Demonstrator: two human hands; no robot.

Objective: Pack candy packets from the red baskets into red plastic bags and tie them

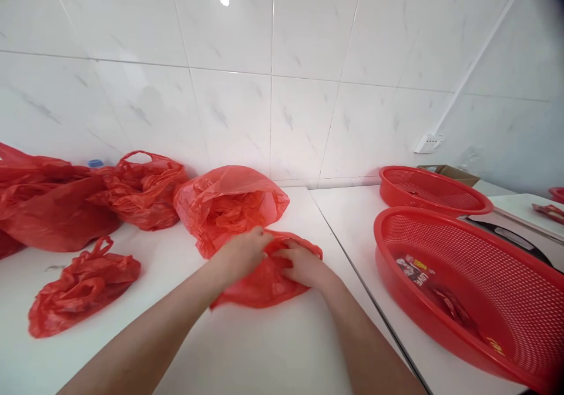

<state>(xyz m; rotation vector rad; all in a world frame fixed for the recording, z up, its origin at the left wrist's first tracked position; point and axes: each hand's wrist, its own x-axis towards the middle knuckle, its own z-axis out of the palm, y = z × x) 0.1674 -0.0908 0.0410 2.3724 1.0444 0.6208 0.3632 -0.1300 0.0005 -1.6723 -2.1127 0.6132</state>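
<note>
One red bag [268,289]: left hand [247,248] pinching edge, right hand [304,263] touching, grip unclear; nearer basket [412,304] holds packets [414,270]

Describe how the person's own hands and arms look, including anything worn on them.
The left hand and right hand are ungloved. The left forearm and right forearm are bare, with no sleeve, watch or bracelet in view. Some fingers are partly hidden, so rings cannot be ruled out.

I see the left hand [249,247] hiding part of the held red bag [264,287]; the big bag [66,213] is cut off at left, the near basket [396,287] at right.
</note>
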